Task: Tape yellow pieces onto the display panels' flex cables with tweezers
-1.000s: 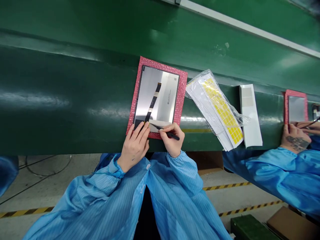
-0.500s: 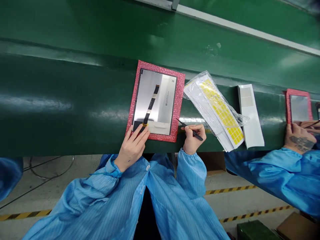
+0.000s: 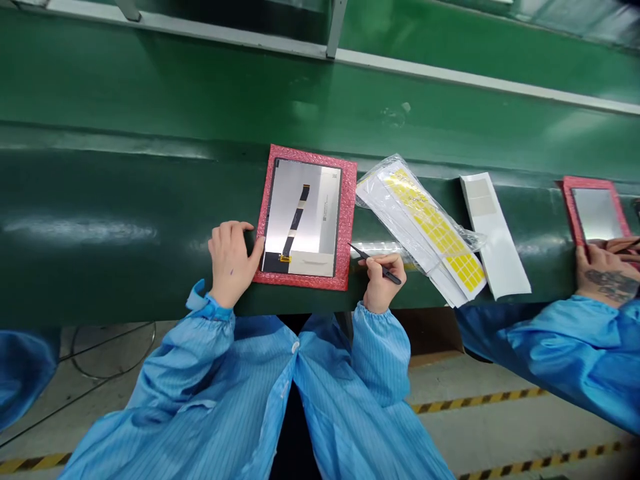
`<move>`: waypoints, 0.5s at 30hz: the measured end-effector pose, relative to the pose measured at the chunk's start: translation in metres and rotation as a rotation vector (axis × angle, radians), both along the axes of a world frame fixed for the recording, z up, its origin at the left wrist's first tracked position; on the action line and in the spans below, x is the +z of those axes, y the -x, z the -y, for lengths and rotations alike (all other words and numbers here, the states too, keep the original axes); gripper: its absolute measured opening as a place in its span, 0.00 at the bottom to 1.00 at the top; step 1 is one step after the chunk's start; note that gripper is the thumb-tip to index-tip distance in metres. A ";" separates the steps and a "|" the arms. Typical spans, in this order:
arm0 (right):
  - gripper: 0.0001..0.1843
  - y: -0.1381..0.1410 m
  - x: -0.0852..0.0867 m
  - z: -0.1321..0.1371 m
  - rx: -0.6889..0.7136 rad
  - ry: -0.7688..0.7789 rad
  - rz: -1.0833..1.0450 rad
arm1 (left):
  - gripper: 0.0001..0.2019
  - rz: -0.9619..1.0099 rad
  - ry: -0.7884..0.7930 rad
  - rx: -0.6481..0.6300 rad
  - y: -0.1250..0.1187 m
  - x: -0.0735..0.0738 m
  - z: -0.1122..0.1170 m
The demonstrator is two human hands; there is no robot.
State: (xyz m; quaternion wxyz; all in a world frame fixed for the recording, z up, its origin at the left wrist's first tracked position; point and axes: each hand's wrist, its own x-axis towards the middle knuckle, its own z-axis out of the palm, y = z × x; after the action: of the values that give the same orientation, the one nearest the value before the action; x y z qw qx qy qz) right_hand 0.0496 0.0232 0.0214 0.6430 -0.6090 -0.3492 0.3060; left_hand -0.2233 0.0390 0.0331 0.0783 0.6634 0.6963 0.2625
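A flat display panel (image 3: 313, 233) lies silver back up on a pink bubble-wrap sheet (image 3: 349, 230), with a black flex cable (image 3: 296, 223) running up across its back from a gold-coloured connector strip near the lower left. At the sheet's left edge is my left hand (image 3: 231, 261), its thumb apart from the fingers and touching the edge; it grasps nothing. My right hand (image 3: 384, 279) is closed around black tweezers (image 3: 361, 253), their tips pointing up and left by the sheet's right edge, off the panel.
Right of the sheet lie yellow label sheets (image 3: 425, 223) in a clear plastic bag, then a folded white strip (image 3: 497, 240). Further right, a co-worker's hand (image 3: 607, 273) rests by another panel (image 3: 600, 212) on pink wrap. A pale rail (image 3: 225, 37) crosses the green bench's far side.
My left hand has lifted off the panel's lower left corner and moved left to the sheet's edge, uncovering the connector strip. The right hand still holds the tweezers. The camera view has shifted slightly.
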 end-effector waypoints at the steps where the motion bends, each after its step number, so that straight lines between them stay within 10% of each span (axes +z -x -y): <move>1: 0.12 0.000 -0.001 0.000 0.000 0.001 -0.006 | 0.11 0.095 0.047 -0.009 0.000 0.001 -0.007; 6: 0.14 -0.004 -0.003 0.000 0.006 -0.010 -0.077 | 0.15 0.738 0.346 -0.026 0.004 0.017 -0.020; 15: 0.15 -0.008 -0.002 -0.001 -0.013 -0.013 -0.165 | 0.28 1.068 0.417 0.025 0.007 0.019 -0.038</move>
State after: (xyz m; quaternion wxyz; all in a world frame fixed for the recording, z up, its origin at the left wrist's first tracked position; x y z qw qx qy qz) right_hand 0.0577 0.0238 0.0195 0.6754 -0.5799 -0.2932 0.3488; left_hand -0.2306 0.0769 0.0520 0.5451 0.4012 0.6051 0.4193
